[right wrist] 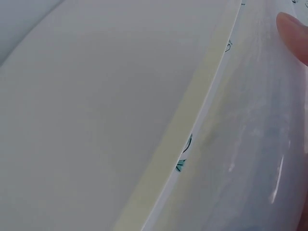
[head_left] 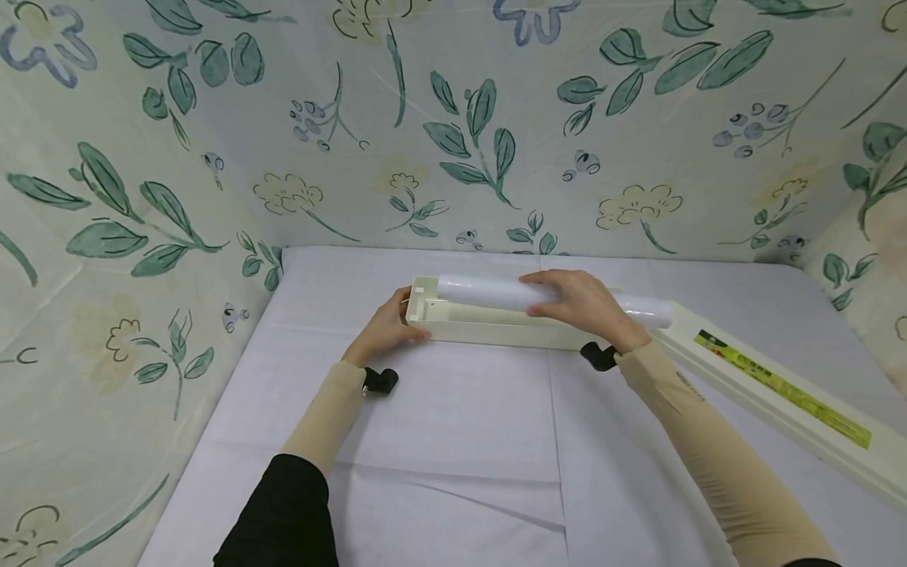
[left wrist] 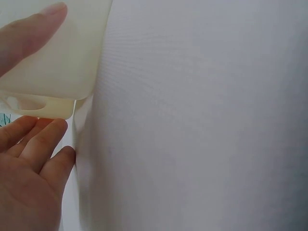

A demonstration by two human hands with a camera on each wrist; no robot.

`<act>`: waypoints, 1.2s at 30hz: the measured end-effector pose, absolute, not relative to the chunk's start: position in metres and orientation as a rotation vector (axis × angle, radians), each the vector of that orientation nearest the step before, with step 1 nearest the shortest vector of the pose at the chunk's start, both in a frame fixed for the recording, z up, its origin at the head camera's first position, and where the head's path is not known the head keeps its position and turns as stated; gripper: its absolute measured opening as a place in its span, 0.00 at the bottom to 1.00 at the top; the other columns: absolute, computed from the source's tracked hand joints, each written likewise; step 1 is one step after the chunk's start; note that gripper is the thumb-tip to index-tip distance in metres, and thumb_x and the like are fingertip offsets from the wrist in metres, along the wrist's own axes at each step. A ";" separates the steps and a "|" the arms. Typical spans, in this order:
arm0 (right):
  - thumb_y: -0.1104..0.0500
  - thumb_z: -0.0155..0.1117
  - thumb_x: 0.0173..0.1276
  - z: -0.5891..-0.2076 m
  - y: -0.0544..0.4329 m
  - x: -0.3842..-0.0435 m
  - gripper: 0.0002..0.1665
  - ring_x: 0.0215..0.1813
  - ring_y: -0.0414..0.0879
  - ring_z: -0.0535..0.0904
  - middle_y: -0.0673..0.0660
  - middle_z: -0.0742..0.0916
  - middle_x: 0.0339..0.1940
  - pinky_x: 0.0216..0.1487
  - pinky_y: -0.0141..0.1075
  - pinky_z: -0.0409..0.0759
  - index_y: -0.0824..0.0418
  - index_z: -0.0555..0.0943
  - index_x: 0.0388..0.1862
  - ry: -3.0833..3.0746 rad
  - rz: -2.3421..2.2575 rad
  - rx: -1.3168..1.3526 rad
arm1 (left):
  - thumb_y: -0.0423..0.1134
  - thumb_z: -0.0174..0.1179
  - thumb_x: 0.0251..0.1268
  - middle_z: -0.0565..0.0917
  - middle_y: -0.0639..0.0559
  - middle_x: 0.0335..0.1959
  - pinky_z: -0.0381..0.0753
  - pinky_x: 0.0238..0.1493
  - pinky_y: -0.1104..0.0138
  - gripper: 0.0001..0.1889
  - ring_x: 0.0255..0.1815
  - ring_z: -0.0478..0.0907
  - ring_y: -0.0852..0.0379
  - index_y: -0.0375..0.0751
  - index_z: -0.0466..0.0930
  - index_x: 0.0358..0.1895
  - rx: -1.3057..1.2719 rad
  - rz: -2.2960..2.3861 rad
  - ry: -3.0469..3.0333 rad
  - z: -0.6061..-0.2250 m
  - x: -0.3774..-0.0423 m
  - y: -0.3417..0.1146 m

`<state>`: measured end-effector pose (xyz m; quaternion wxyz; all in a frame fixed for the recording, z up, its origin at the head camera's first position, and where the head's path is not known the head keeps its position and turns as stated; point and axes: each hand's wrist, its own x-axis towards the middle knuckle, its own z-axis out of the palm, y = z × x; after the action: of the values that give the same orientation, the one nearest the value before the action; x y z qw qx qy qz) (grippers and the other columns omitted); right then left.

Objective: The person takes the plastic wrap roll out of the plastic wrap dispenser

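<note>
The glossy white roll (head_left: 489,291) lies lengthwise over the open cream box (head_left: 489,332), its right end meeting the long panel (head_left: 744,383) in the head view; whether it touches the box floor cannot be told. The right hand (head_left: 584,303) clasps the roll from above, presumably to control its angle. The left hand (head_left: 388,327) pinches the box's left end between thumb and fingers, probably bracing it on the white tabletop (head_left: 453,425). The panel slants rightward, its yellow-green label (head_left: 782,388) facing up; this lettering and the right sleeve's dark print (head_left: 690,386) are illegible
</note>
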<state>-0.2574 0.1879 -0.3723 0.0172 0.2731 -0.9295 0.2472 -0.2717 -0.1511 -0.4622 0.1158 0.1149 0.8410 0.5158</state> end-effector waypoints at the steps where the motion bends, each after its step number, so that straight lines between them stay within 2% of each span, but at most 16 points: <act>1: 0.52 0.74 0.56 -0.372 0.189 -0.257 0.31 0.58 0.56 0.76 0.59 0.82 0.57 0.58 0.51 0.70 0.56 0.79 0.60 -2.889 0.766 0.847 | 0.31 0.74 0.46 0.64 0.38 0.70 0.59 0.66 0.51 0.50 0.67 0.63 0.44 0.36 0.51 0.72 0.335 1.512 2.462 -0.462 -0.272 -0.151; 13: 0.51 0.74 0.57 -0.374 0.201 -0.255 0.32 0.57 0.56 0.76 0.60 0.82 0.57 0.56 0.53 0.71 0.56 0.79 0.60 -2.903 0.751 0.798 | 0.32 0.74 0.47 0.62 0.38 0.70 0.60 0.66 0.50 0.51 0.68 0.63 0.43 0.36 0.50 0.73 0.341 1.510 2.454 -0.462 -0.272 -0.151; 20: 0.52 0.74 0.57 -0.373 0.208 -0.253 0.31 0.59 0.56 0.75 0.60 0.81 0.58 0.58 0.52 0.70 0.56 0.79 0.60 -2.906 0.761 0.770 | 0.32 0.74 0.48 0.59 0.38 0.72 0.59 0.66 0.49 0.52 0.69 0.60 0.41 0.35 0.48 0.73 0.341 1.523 2.419 -0.451 -0.266 -0.151; 23: 0.52 0.74 0.57 -0.372 0.211 -0.252 0.31 0.59 0.57 0.75 0.60 0.81 0.58 0.58 0.53 0.69 0.57 0.79 0.60 -2.904 0.755 0.768 | 0.34 0.75 0.47 0.60 0.40 0.72 0.59 0.66 0.50 0.52 0.69 0.60 0.43 0.37 0.49 0.73 0.329 1.504 2.446 -0.461 -0.272 -0.152; 36: 0.53 0.74 0.56 -0.373 0.224 -0.248 0.32 0.57 0.57 0.76 0.61 0.81 0.58 0.55 0.54 0.71 0.58 0.79 0.60 -2.928 0.724 0.692 | 0.32 0.75 0.46 0.59 0.41 0.72 0.60 0.65 0.50 0.52 0.69 0.61 0.43 0.36 0.49 0.73 0.332 1.513 2.443 -0.464 -0.273 -0.152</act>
<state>-0.2478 0.2243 -0.3734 0.0238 0.2235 -0.9459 0.2339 -0.2730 -0.1523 -0.4637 0.1240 0.1140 0.8381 0.5189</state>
